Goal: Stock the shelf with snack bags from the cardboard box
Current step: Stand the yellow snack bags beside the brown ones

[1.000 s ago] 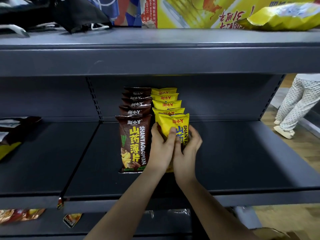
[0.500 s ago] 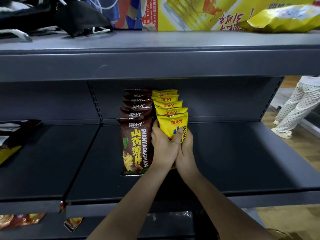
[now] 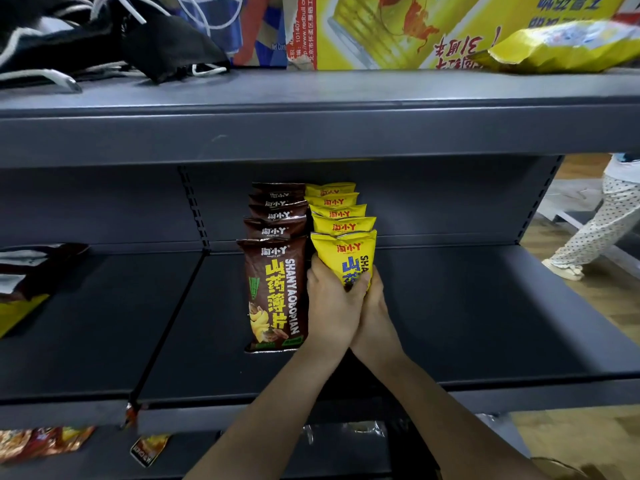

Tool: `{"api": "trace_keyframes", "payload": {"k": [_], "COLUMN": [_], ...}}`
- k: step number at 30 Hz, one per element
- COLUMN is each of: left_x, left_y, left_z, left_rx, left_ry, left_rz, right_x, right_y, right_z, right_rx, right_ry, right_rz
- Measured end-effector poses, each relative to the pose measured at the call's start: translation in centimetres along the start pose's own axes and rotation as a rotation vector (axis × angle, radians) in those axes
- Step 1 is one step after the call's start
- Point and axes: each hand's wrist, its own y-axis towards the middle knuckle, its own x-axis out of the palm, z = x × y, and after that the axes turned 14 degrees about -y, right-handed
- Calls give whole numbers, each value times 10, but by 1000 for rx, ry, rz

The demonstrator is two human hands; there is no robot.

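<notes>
On the dark grey middle shelf stand two rows of snack bags, one behind the other. The brown row is on the left, the yellow row on the right. The front yellow bag stands upright with both hands wrapped around its lower half. My left hand grips its left side, next to the front brown bag. My right hand presses against its right side, the two hands touching. The bag's bottom is hidden by my hands. A corner of the cardboard box shows at the bottom right.
The top shelf holds dark cloth bags, a yellow carton and a large yellow bag. A few bags lie at the middle shelf's left edge and on the lower shelf. A person's legs are in the aisle on the right.
My hands have closed lower around the front yellow bag and pushed it back against the yellow row. The view has tilted slightly, and the person on the right has stepped along.
</notes>
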Motion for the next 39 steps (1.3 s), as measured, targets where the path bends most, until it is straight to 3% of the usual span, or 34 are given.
{"api": "trace_keyframes", "payload": {"k": [7,10,14,18,29,39], "left_x": [-36,-55,-72,-74,-68,-68], "left_y": [-37,-31,-15,-6,0,-14], "left_z": [-6,-18,-29,-32,-37,-33], "left_rx": [426,519,345,81,86,65], "left_ry": [192,312,368,147,63,164], "left_rz": [122,209,313,207,230,206], "right_x": [5,8,12,14,19,-1], "right_y": [-4,-8,-16,-13,-5,-11], "right_z": [-5,-9,-9,-8,-14,-12], "right_rx": [65,91,47,42,2,54], "right_ry": [64,79,39,41,-45,-32], "right_rz": [76,107,120,117,161,50]}}
